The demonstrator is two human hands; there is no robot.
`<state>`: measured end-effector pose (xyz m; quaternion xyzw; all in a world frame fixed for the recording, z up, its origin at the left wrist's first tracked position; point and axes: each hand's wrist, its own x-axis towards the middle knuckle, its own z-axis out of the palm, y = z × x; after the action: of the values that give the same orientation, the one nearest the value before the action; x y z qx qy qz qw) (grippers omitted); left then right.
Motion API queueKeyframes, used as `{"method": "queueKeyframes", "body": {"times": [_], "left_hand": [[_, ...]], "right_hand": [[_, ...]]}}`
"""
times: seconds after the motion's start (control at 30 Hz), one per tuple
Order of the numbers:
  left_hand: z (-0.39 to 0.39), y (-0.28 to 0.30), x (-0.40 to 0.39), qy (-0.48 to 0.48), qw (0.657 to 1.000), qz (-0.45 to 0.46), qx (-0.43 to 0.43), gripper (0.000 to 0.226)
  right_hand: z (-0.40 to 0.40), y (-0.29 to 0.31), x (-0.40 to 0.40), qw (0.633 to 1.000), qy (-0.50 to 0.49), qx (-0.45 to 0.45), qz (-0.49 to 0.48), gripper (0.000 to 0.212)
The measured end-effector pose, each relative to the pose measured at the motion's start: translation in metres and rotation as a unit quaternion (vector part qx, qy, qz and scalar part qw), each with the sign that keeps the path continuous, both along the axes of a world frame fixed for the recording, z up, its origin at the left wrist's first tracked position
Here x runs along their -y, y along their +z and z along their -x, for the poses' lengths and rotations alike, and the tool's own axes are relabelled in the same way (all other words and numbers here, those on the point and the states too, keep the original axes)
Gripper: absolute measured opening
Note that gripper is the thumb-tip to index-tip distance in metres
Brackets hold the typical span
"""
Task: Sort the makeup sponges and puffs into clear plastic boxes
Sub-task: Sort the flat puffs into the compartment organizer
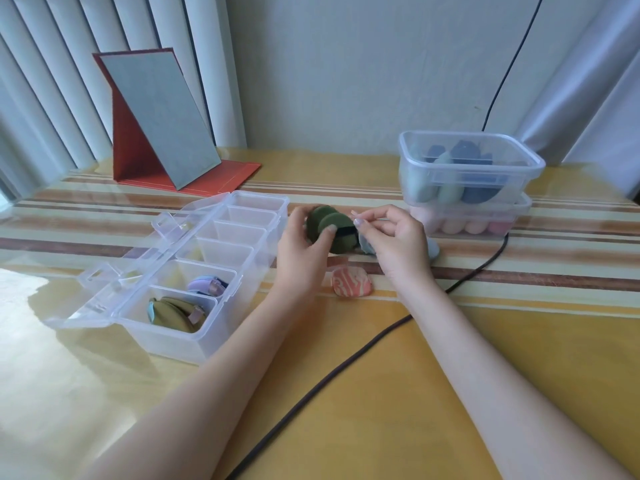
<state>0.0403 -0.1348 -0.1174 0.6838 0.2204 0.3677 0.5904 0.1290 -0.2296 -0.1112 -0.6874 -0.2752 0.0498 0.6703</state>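
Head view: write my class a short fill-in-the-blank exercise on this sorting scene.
1. The left hand holds dark ____ puffs.
2. The divided box has ____ compartments with puffs inside.
3. The striped pink sponge lies on the ____.
4. The two tubs are ____ one on the other.

Missing words: green; two; table; stacked

Tabletop (450,393): glossy yellow covering with white and brown stripes running across the far half; bright window glare on the near-left area.

Folding mirror (162,119): stands at far left, grey face tilted back, red backing and red base flap lying flat on the tabletop.

Black cable (346,365): hangs down the pale wall at right, then runs diagonally across the tabletop to the near edge.

Vertical blinds (52,81): grey-white slats behind, at left and right.
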Motion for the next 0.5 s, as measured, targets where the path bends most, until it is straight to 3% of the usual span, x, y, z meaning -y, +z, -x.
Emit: {"method": "queueKeyframes", "body": {"times": [0.1,0.2,0.37,0.43,0.5], "left_hand": [[0.001,0.000,-0.003,0.129,0.989,-0.070,-0.003,0.028],[0.003,-0.001,0.002,0.161,0.982,-0.086,-0.042,0.037],[0.004,0.001,0.002,0.211,0.971,-0.072,-0.091,0.044],[0.004,0.004,0.000,0.221,0.969,-0.068,-0.082,0.042],[0.002,0.003,-0.004,0.228,0.969,-0.065,-0.067,0.039]], "right_hand": [[-0.008,0.003,-0.016,0.984,-0.062,0.152,0.074,0.012],[-0.014,0.008,-0.043,0.948,-0.011,0.268,0.174,0.025],[-0.020,-0.010,-0.073,0.840,0.071,0.360,0.400,0.037],[-0.021,-0.015,-0.072,0.839,0.078,0.358,0.402,0.037],[-0.022,-0.011,-0.068,0.872,0.076,0.327,0.355,0.029]]}}
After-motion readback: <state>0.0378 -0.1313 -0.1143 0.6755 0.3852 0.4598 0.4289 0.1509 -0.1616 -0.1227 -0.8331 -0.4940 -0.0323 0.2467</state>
